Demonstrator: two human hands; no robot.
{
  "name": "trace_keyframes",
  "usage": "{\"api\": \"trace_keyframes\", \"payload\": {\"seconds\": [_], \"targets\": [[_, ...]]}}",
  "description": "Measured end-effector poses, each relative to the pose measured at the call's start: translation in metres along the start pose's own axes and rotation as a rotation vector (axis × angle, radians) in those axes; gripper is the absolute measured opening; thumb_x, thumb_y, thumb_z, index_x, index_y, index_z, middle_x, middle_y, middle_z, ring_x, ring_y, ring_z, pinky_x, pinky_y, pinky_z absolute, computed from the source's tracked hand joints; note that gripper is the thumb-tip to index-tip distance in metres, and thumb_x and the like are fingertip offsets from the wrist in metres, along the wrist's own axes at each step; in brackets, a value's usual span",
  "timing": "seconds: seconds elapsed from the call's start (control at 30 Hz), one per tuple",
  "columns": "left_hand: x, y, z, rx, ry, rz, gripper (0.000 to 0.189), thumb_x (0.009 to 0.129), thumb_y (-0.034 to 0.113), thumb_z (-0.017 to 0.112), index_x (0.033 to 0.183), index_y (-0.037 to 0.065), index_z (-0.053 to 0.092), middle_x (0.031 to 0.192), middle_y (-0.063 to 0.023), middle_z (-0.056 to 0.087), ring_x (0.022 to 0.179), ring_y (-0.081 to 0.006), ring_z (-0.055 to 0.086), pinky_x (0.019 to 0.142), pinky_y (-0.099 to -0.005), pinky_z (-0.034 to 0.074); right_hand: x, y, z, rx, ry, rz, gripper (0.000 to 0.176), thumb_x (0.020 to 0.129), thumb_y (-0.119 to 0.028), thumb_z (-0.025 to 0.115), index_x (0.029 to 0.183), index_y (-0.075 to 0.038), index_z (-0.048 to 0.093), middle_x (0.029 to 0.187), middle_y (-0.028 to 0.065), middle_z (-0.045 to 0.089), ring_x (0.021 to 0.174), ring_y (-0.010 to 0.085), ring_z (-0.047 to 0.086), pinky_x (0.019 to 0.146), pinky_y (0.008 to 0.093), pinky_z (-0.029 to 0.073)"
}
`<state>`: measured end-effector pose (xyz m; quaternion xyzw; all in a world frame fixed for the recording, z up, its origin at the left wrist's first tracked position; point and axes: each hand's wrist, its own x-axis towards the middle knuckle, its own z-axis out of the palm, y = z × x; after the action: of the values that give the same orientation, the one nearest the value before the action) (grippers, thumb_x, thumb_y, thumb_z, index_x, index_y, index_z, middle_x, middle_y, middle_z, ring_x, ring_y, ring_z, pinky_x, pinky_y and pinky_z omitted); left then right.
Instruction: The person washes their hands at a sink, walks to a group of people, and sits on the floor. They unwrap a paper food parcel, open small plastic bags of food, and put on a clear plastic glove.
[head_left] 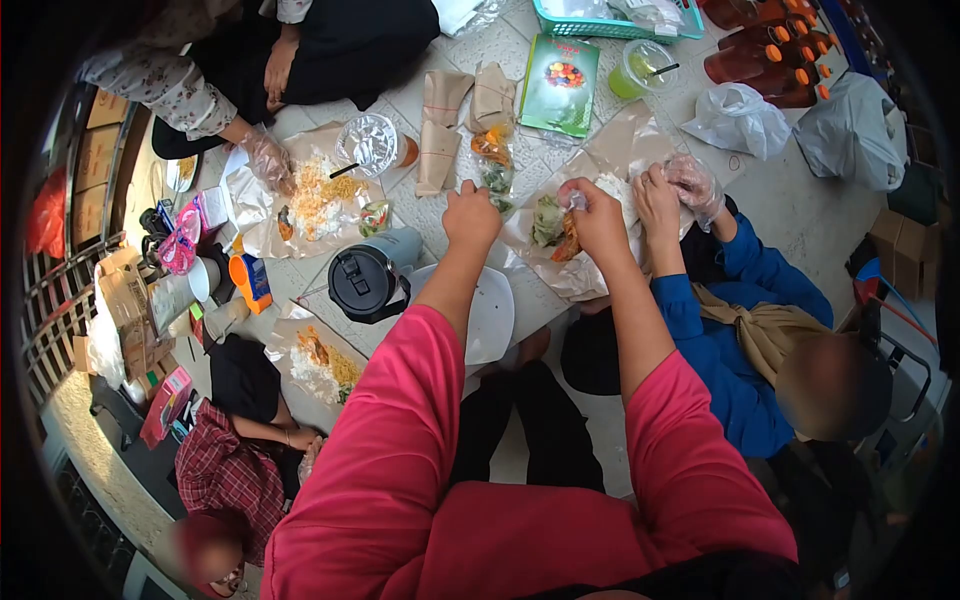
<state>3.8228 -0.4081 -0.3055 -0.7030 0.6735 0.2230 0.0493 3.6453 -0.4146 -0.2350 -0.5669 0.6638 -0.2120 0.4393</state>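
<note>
My left hand is closed, knuckles up, beside a clear plastic packet of green vegetables. Whatever its fingers hold, if anything, is hidden. My right hand pinches a small piece of clear plastic, apparently a bag, above an opened brown food paper. On that paper lie leafy greens, a piece of reddish-brown food and white rice. Close to my right hand is the bare hand of a person in blue sleeves, whose other hand wears a clear plastic glove.
A grey tumbler with a black lid and white plate stand near my left forearm. Other people sit around with rice on papers. Further off are a lidded drink cup, a green book, a green drink and several bottles.
</note>
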Motion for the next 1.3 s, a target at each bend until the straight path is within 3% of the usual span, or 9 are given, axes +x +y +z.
{"api": "trace_keyframes", "payload": {"seconds": [0.13,0.23,0.4,0.47,0.7,0.83,0.97,1.03,1.3], "targets": [[0.026,0.007,-0.013,-0.166,-0.154,-0.104,0.050,0.071,0.018,0.047,0.116,0.004,0.031,0.084,-0.0205,0.054,0.077,-0.0328,0.054,0.066,-0.0409,0.042,0.063,-0.018,0.023,-0.223,-0.216,-0.105,0.060,0.071,-0.004,0.056,0.124,-0.018,0.031,0.080,0.0206,0.056,0.071,0.0320,0.055,0.064,0.0349,0.042],[0.036,0.004,-0.005,-0.217,-0.212,-0.154,0.055,0.075,0.023,0.047,0.120,0.001,0.024,0.083,-0.0190,0.057,0.078,-0.0317,0.056,0.067,-0.0394,0.043,0.097,-0.026,0.047,-0.388,-0.258,-0.153,0.069,0.070,-0.005,0.056,0.128,-0.022,0.022,0.082,0.0227,0.055,0.074,0.0332,0.055,0.065,0.0370,0.042],[0.040,-0.001,0.025,-0.547,-0.025,-0.294,0.056,0.078,0.032,0.048,0.120,0.003,0.025,0.087,-0.0227,0.056,0.083,-0.0367,0.053,0.073,-0.0419,0.041,0.115,-0.019,0.066,-0.484,-0.238,-0.183,0.048,0.071,-0.006,0.052,0.117,-0.013,0.041,0.085,0.0232,0.055,0.078,0.0335,0.055,0.068,0.0386,0.043],[0.042,-0.001,0.031,-0.595,0.053,-0.374,0.051,0.078,0.032,0.048,0.117,0.004,0.029,0.087,-0.0227,0.056,0.083,-0.0370,0.053,0.073,-0.0414,0.040,0.115,-0.014,0.070,-0.456,-0.131,-0.007,0.026,0.072,-0.007,0.048,0.097,-0.005,0.054,0.084,0.0225,0.055,0.080,0.0332,0.054,0.069,0.0394,0.043],[0.059,0.000,0.041,-0.839,0.088,-0.474,0.036,0.076,0.034,0.051,0.097,0.005,0.048,0.087,-0.0197,0.057,0.082,-0.0341,0.055,0.071,-0.0383,0.042,0.075,-0.010,0.044,-0.397,-0.032,-0.013,0.019,0.070,-0.008,0.049,0.085,0.001,0.056,0.080,0.0221,0.056,0.078,0.0355,0.054,0.069,0.0399,0.042],[0.015,0.019,0.007,-0.675,0.370,-0.256,0.030,0.078,0.027,0.050,0.101,0.008,0.049,0.069,-0.0147,0.057,0.065,-0.0291,0.057,0.058,-0.0371,0.043,0.004,-0.037,-0.004,-0.177,0.030,0.073,0.013,0.070,-0.003,0.047,0.081,-0.001,0.054,0.076,0.0219,0.055,0.077,0.0370,0.052,0.067,0.0408,0.041],[-0.056,0.026,-0.049,-0.709,0.350,-0.168,0.026,0.079,0.021,0.052,0.098,0.004,0.050,0.054,-0.0082,0.049,0.048,-0.0163,0.047,0.047,-0.0300,0.038,-0.107,-0.060,-0.060,-0.076,0.144,-0.001,0.020,0.064,0.005,0.046,0.082,0.000,0.052,0.077,0.0220,0.054,0.077,0.0375,0.051,0.066,0.0407,0.040],[-0.108,0.030,-0.081,-0.711,0.301,-0.038,0.022,0.080,0.016,0.051,0.097,0.001,0.050,0.051,-0.0064,0.045,0.044,-0.0111,0.040,0.044,-0.0264,0.035,-0.173,-0.075,-0.090,-0.045,0.081,0.070,0.022,0.063,0.005,0.046,0.083,-0.001,0.052,0.080,0.0205,0.053,0.078,0.0365,0.051,0.067,0.0399,0.041],[-0.295,-0.008,-0.168,-0.487,-0.152,0.394,0.017,0.074,0.008,0.052,0.090,0.004,0.056,0.052,-0.0112,0.051,0.043,-0.0214,0.049,0.045,-0.0313,0.039,-0.435,-0.128,-0.204,-0.266,-0.188,0.400,0.014,0.071,-0.006,0.047,0.084,-0.002,0.051,0.080,0.0182,0.054,0.074,0.0312,0.056,0.066,0.0377,0.045]]}}
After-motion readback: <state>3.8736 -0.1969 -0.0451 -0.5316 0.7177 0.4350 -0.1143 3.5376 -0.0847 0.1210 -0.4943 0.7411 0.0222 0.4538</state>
